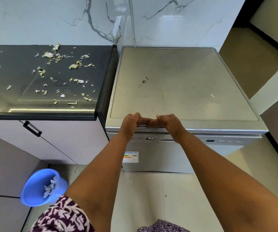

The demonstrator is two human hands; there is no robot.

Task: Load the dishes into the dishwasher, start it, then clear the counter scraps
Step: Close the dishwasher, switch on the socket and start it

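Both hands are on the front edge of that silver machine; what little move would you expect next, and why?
Probably turning to the scraps on the counter: the dishwasher door looks closed, its display reads P2, and both the left hand and right hand rest on its edge.

Dark counter (4, 97) strewn with pale scraps (74, 66), possibly vegetable peelings
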